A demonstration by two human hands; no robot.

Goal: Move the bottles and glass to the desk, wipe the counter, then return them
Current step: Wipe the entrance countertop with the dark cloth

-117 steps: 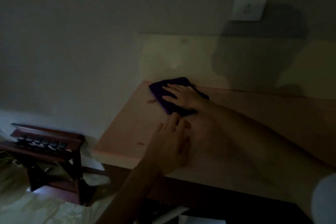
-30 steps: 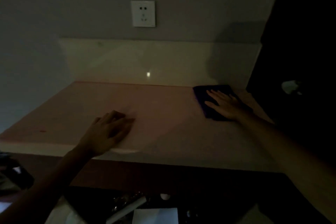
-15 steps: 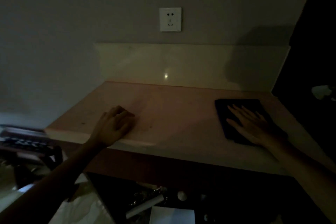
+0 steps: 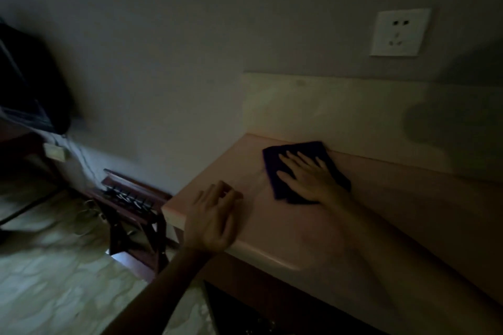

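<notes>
The room is dim. A dark purple cloth (image 4: 294, 153) lies flat on the pale pink counter (image 4: 408, 212), close to its back left corner by the cream backsplash. My right hand (image 4: 310, 177) presses flat on the cloth with the fingers spread. My left hand (image 4: 213, 219) rests on the counter's front left edge, fingers loosely curled, holding nothing. No bottles or glass are in view.
A white wall socket (image 4: 398, 32) sits above the backsplash (image 4: 340, 109). Left of the counter stands a dark wooden folding rack (image 4: 130, 204) on a pale patterned floor. A dark object (image 4: 30, 84) fills the far left. A dark open space lies under the counter.
My right hand has slid the cloth from the counter's right end to the back left corner. The view has swung left. My left hand stays at the front edge.
</notes>
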